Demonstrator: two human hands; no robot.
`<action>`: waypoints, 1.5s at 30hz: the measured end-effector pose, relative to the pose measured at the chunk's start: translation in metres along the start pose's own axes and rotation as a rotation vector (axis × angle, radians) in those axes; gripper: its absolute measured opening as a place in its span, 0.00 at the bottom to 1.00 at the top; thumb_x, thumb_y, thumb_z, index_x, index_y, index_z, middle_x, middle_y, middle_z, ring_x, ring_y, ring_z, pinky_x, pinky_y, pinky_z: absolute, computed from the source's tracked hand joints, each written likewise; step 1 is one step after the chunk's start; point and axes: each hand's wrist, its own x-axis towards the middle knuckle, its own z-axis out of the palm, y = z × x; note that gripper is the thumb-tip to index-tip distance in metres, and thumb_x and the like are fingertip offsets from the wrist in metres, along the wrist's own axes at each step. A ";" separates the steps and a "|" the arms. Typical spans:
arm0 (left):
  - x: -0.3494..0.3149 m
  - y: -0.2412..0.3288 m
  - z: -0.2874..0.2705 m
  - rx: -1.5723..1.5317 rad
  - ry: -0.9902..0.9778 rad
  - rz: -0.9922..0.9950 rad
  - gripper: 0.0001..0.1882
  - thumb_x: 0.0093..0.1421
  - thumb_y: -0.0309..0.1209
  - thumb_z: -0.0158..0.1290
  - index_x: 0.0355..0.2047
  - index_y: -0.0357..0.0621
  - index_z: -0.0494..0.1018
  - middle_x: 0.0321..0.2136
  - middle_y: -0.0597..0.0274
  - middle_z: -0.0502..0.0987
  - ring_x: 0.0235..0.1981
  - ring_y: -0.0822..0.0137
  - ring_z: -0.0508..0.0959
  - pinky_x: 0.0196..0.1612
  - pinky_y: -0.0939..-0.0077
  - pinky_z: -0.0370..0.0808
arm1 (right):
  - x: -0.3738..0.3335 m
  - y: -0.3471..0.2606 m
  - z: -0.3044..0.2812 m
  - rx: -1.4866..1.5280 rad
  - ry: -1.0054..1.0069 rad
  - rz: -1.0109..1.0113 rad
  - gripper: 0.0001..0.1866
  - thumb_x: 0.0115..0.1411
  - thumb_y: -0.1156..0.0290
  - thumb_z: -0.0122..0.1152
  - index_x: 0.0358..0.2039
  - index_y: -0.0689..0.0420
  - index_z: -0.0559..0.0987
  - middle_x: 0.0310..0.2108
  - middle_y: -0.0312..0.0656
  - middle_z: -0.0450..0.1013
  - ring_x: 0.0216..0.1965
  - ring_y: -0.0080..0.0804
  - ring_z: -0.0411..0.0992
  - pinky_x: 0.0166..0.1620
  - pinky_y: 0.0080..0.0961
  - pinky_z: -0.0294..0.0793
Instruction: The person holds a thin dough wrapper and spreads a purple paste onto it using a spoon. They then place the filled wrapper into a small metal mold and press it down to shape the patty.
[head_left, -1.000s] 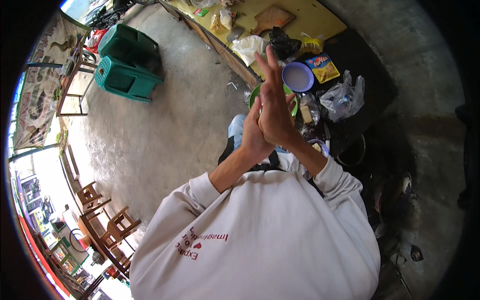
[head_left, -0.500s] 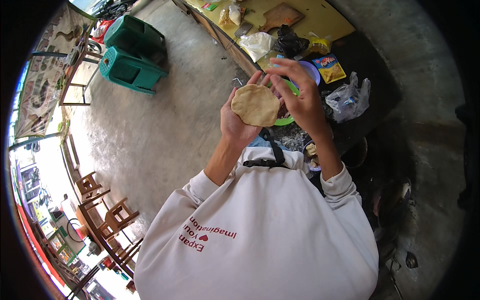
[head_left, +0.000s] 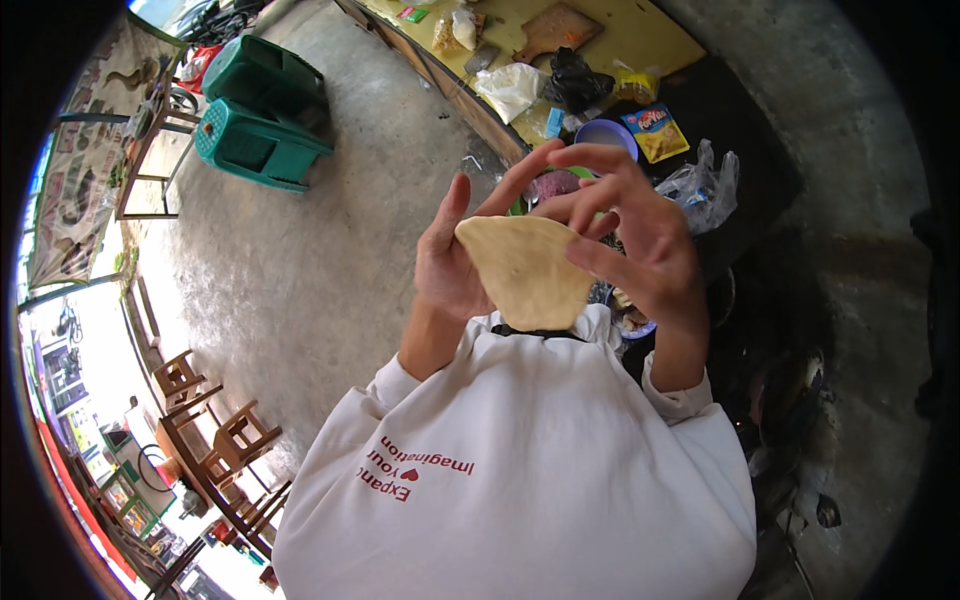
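Dough disc [head_left: 525, 268] between hands, purple bowl [head_left: 607, 135] beyond

From my remote view, the flat pale disc of dough [head_left: 525, 268] hides the left hand's [head_left: 455, 260] palm and the right hand's [head_left: 630, 235] thumb. Both hands cover much of the cluttered yellow tabletop [head_left: 640, 35], whose far edge the frame cuts off.

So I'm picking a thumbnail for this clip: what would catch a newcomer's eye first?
First, the pale flat disc of dough at the centre, held up between the left hand and the right hand above a white sweatshirt. Next, the cluttered yellow table at the top, with a purple bowl and plastic bags, and the green plastic crates on the concrete floor, upper left.
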 end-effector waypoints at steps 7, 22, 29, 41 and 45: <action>0.037 -0.029 -0.053 -0.406 0.162 0.171 0.28 0.76 0.46 0.36 0.70 0.48 0.60 0.57 0.50 0.72 0.52 0.49 0.76 0.59 0.48 0.73 | 0.014 0.040 0.012 -0.232 0.155 0.090 0.07 0.59 0.75 0.67 0.36 0.60 0.77 0.53 0.45 0.69 0.59 0.31 0.69 0.60 0.29 0.67; 0.019 -0.056 -0.048 -0.180 0.231 -0.047 0.36 0.74 0.57 0.31 0.74 0.51 0.51 0.71 0.46 0.58 0.68 0.51 0.66 0.66 0.58 0.68 | 0.037 0.061 0.055 -0.744 0.132 -0.486 0.23 0.71 0.59 0.46 0.60 0.58 0.69 0.64 0.53 0.59 0.65 0.48 0.61 0.66 0.46 0.59; 0.022 -0.035 -0.048 -0.431 0.236 -0.086 0.35 0.75 0.55 0.29 0.73 0.46 0.55 0.67 0.47 0.66 0.63 0.51 0.72 0.65 0.53 0.70 | 0.078 0.066 0.050 0.430 0.332 -0.047 0.21 0.71 0.58 0.40 0.54 0.59 0.70 0.56 0.45 0.71 0.57 0.38 0.70 0.62 0.36 0.65; -0.005 -0.040 -0.059 -0.331 0.304 -0.070 0.37 0.73 0.60 0.29 0.71 0.48 0.56 0.70 0.46 0.60 0.70 0.46 0.62 0.69 0.43 0.61 | 0.058 0.079 0.083 -0.055 0.132 -0.307 0.25 0.73 0.48 0.44 0.46 0.60 0.76 0.45 0.46 0.71 0.45 0.40 0.71 0.53 0.38 0.68; -0.010 -0.015 -0.062 -0.431 0.362 -0.014 0.40 0.73 0.62 0.24 0.71 0.47 0.58 0.71 0.44 0.59 0.70 0.46 0.63 0.70 0.46 0.61 | 0.048 0.063 0.061 -0.238 0.176 -0.156 0.12 0.68 0.65 0.59 0.42 0.61 0.78 0.42 0.42 0.72 0.42 0.31 0.74 0.46 0.30 0.75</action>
